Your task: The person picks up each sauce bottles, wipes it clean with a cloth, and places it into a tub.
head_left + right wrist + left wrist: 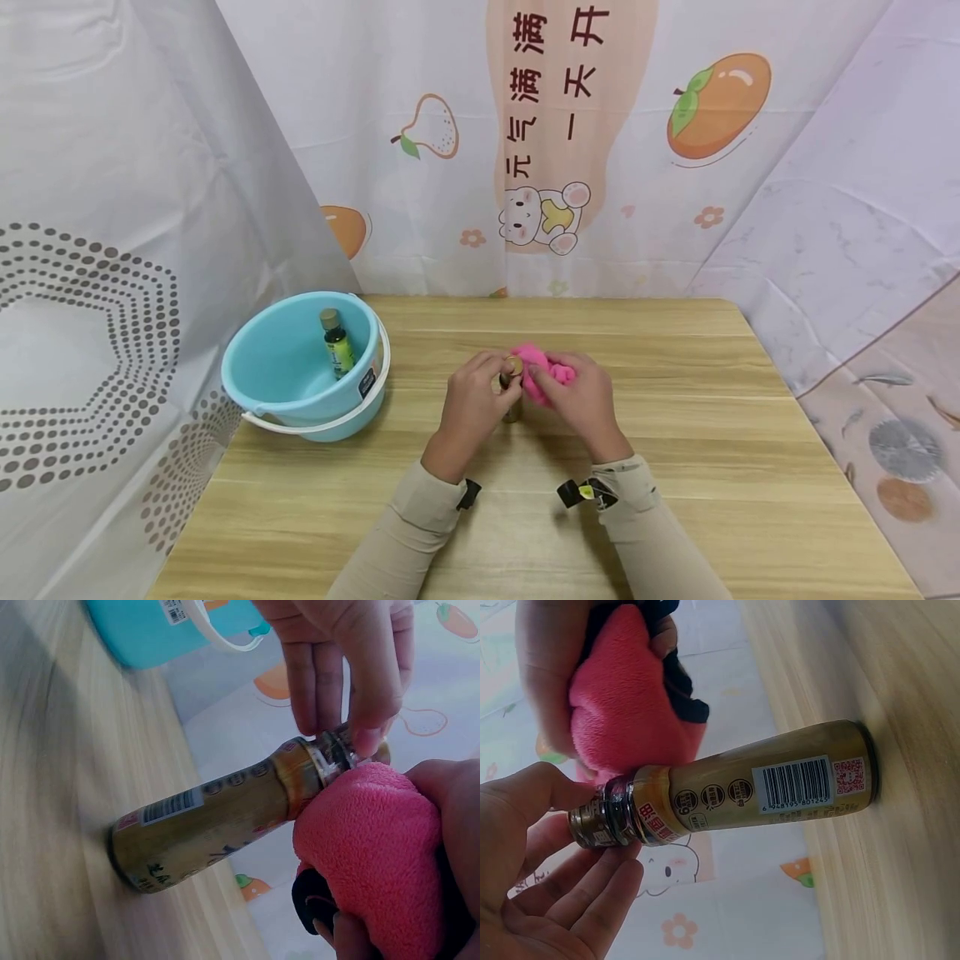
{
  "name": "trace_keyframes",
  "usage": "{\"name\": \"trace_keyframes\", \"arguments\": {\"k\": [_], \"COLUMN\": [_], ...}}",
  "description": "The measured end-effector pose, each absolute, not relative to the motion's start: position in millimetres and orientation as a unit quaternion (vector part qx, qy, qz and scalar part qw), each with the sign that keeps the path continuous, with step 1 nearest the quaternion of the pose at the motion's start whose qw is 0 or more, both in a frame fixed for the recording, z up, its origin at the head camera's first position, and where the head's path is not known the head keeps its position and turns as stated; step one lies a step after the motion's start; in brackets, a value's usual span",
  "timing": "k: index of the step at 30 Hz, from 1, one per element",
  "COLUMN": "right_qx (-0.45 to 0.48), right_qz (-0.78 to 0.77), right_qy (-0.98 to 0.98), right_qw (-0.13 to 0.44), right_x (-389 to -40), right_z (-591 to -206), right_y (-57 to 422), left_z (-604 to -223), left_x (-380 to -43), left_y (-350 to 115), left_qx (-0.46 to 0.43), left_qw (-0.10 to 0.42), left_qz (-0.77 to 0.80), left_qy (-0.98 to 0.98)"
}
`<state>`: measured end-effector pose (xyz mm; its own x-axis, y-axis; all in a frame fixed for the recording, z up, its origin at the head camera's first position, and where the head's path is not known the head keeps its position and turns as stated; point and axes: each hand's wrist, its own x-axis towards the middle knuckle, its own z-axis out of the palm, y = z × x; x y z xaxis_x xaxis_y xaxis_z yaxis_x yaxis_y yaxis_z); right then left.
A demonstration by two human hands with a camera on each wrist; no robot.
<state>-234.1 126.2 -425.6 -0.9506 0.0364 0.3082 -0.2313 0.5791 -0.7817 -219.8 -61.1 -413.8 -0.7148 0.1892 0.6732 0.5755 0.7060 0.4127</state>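
Note:
A sesame oil bottle with a gold label stands upright on the wooden table. My left hand pinches it at the gold cap and neck, between thumb and fingers. On the bottle's right side, my right hand grips a bunched pink cloth with some black parts. In the right wrist view the cloth touches the bottle's neck and shoulder. The barcode side of the bottle faces the left wrist camera.
A light blue bucket with a white handle stands at the table's left. Inside leans a dark bottle with a green-yellow label. A printed curtain hangs behind the wooden table.

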Motion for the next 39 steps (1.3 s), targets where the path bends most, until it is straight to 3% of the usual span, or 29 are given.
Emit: {"name": "trace_keyframes", "arguments": {"k": [9, 25, 33, 39], "right_qx": [0.074, 0.057, 0.042, 0.031], "right_qz": [0.472, 0.472, 0.454, 0.429], "right_qy": [-0.862, -0.872, -0.888, -0.901], "right_qw": [0.17, 0.116, 0.056, 0.052], "right_x": [-232, -240, -240, -239], "right_z": [-420, -443, -463, -473], "right_y": [126, 127, 125, 125], "left_z": [-414, -413, -413, -411], "left_x": [-218, -218, -218, -217], "left_y": [-61, -60, -59, -60], "left_qx": [-0.222, -0.191, -0.186, -0.186], "left_qw": [0.304, 0.3, 0.301, 0.298], "left_qz": [-0.328, -0.309, -0.303, -0.308], "left_qy": [-0.866, -0.882, -0.885, -0.884]}}
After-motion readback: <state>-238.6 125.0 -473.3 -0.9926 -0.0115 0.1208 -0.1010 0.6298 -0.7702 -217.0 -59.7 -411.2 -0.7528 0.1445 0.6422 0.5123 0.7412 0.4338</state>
